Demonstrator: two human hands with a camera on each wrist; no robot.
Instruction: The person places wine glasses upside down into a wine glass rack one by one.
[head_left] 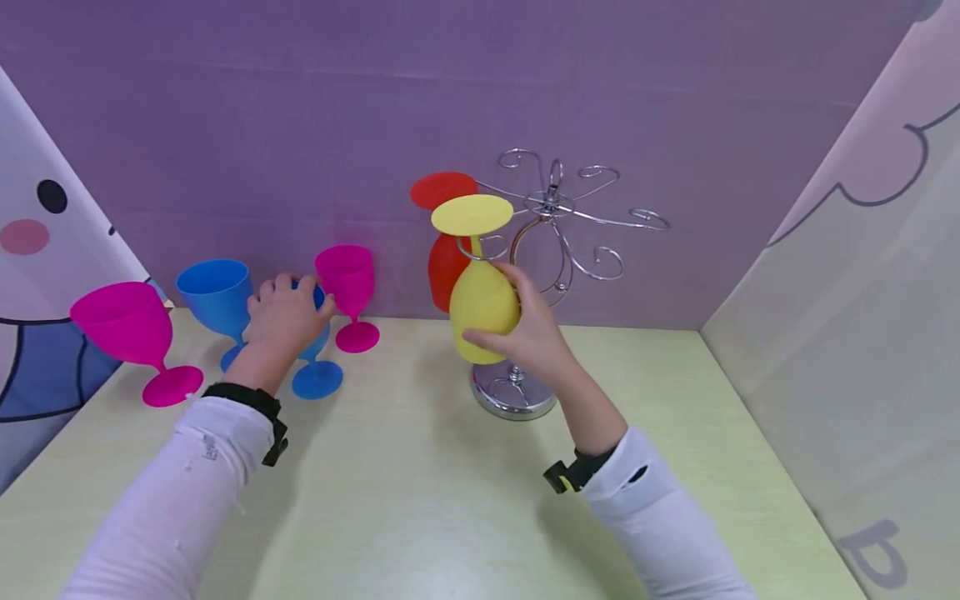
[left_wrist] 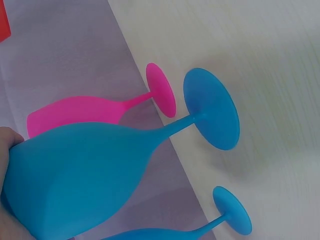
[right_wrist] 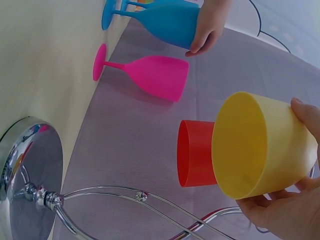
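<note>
My right hand [head_left: 534,333] holds a yellow goblet [head_left: 483,312] upside down by its bowl, with fingers and thumb on opposite sides. The goblet's stem is at the curled end of one arm of a chrome goblet rack [head_left: 551,204]; whether that arm bears its weight I cannot tell. Behind it a red goblet [head_left: 441,279] also hangs upside down, partly hidden. Far to the left, my left hand [head_left: 285,321] grips an upright blue goblet [left_wrist: 80,175] around the rim from above. In the head view this goblet's foot [head_left: 317,381] appears on the table, its bowl mostly covered by the hand.
A pink goblet [head_left: 348,283] stands just right of the left hand. Left of it are a second blue goblet [head_left: 217,296] and another pink goblet [head_left: 131,325], both upright. The rack's round base [head_left: 513,400] rests on the pale table [head_left: 405,500], before a purple backdrop [head_left: 300,150].
</note>
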